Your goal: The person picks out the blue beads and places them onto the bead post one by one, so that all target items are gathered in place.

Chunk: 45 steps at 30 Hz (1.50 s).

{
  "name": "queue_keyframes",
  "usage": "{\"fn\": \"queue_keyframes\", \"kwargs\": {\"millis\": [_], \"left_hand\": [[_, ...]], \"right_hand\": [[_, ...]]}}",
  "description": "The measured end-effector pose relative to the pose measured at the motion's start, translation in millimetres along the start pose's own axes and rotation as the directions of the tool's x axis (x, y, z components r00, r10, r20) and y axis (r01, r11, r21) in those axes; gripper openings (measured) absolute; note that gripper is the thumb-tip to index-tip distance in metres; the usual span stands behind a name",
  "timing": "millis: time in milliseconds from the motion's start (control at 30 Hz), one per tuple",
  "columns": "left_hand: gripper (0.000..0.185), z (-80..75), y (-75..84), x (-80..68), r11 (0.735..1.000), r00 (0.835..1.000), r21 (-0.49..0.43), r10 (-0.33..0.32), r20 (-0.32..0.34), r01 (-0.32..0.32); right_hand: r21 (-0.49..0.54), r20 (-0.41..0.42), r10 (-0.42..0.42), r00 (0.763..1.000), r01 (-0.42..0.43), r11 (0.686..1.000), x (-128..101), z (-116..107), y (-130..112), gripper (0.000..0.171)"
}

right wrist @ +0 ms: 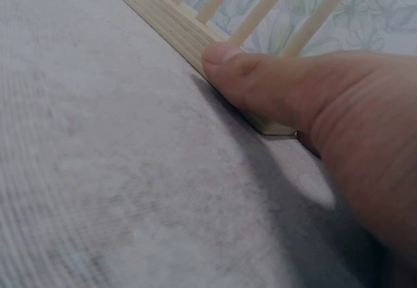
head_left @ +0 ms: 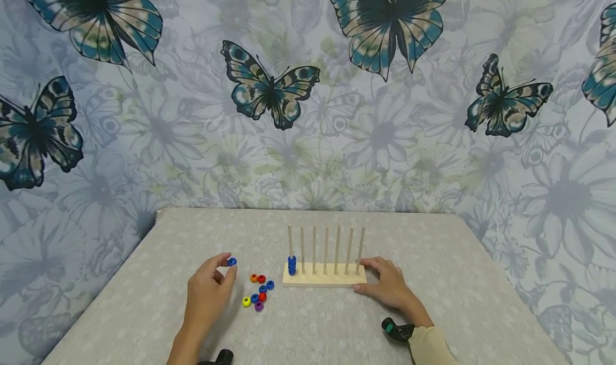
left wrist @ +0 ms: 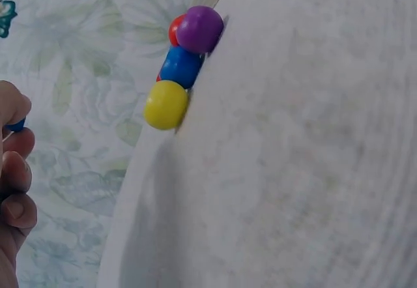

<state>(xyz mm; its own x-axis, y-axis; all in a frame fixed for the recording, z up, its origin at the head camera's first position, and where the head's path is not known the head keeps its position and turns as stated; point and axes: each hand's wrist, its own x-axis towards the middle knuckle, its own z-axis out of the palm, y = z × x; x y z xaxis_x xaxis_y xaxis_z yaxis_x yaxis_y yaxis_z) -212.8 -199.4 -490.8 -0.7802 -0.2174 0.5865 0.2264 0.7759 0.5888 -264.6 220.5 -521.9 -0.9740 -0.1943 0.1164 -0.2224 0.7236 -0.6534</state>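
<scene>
Pinching a blue bead [head_left: 232, 261] between thumb and fingertips, the left hand [head_left: 209, 291] is raised slightly above the worktop [head_left: 144, 301], at 9 o'clock from the wooden peg rack [head_left: 323, 275]. In the left wrist view the same bead shows only as a dark blue sliver between the fingertips [left wrist: 14, 115]. The right hand [head_left: 387, 286] rests at the 3 o'clock end of the rack, thumb pressed against the front edge of the base and fingers laid against its end, gripping the base; the right wrist view shows the thumb [right wrist: 260, 83] flat on the wood. The rack carries seven upright pegs; the peg at the far 9 o'clock end holds a short stack of blue beads [head_left: 291, 265], the others are bare. A loose cluster of beads [head_left: 259, 293] lies on the worktop between the left hand and the rack: orange, red, blue, yellow and purple pieces touching or just beside one another.
</scene>
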Motion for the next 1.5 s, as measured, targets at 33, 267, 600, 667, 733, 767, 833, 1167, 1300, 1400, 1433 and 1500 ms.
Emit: {"fn": "queue_keyframes", "kwargs": {"millis": [33,267,600,667,733,767,833,1167,1300,1400,1433,1500], "left_hand": [[0.031,-0.4,1.3,0.5,1.0,1.0,-0.007,0.013,-0.015,-0.013],[0.028,-4.3,14.6,8.1,0.996,0.993,-0.036,0.077,-0.093,-0.081],[0.03,-9.0,34.3,22.6,0.984,0.983,-0.07,0.156,-0.092,-0.163],[0.03,-10.0,38.0,25.3,0.981,0.98,-0.071,0.171,-0.099,-0.178],[0.03,-11.0,41.6,28.2,0.979,0.977,-0.068,0.184,-0.106,-0.191],[0.03,-11.4,43.5,29.7,0.979,0.976,-0.068,0.187,-0.109,-0.195],[0.03,-11.7,46.6,32.8,0.976,0.973,-0.071,0.196,-0.121,-0.205],[0.029,-6.7,64.2,45.3,0.946,0.951,-0.147,0.267,-0.153,-0.289],[0.028,-3.8,73.8,50.7,0.939,0.949,-0.168,0.275,-0.153,-0.299],[0.028,-1.3,79.4,52.5,0.94,0.951,-0.177,0.267,-0.153,-0.292],[0.028,-0.5,81.3,52.6,0.941,0.953,-0.181,0.261,-0.154,-0.287],[0.028,1.0,85.1,52.3,0.942,0.957,-0.195,0.244,-0.156,-0.272]], "right_hand": [[-0.002,0.001,0.0,1.0,0.0,1.0,0,0,0,0.072],[-0.015,0.004,-0.002,1.0,0.002,1.0,5,-2,0,0.072],[-0.007,0.006,-0.011,1.0,0.011,1.0,6,-4,0,0.072],[-0.006,0.005,-0.008,1.0,0.008,1.0,5,-4,0,0.072],[-0.004,0.005,-0.002,1.0,0.002,1.0,4,-4,0,0.072],[-0.002,0.005,0.001,1.0,-0.001,1.0,3,-4,0,0.072],[-0.003,0.008,0.005,1.0,-0.005,1.0,3,-3,0,0.072],[0.021,0.025,0.004,1.0,-0.005,1.0,3,0,1,0.072],[0.021,0.022,-0.005,1.0,0.005,1.0,4,0,3,0.071],[0.017,0.022,-0.004,1.0,0.004,1.0,5,1,3,0.071],[0.014,0.022,-0.002,1.0,0.001,1.0,5,1,2,0.071],[0.013,0.024,0.004,1.0,-0.004,1.0,4,2,2,0.071]]}}
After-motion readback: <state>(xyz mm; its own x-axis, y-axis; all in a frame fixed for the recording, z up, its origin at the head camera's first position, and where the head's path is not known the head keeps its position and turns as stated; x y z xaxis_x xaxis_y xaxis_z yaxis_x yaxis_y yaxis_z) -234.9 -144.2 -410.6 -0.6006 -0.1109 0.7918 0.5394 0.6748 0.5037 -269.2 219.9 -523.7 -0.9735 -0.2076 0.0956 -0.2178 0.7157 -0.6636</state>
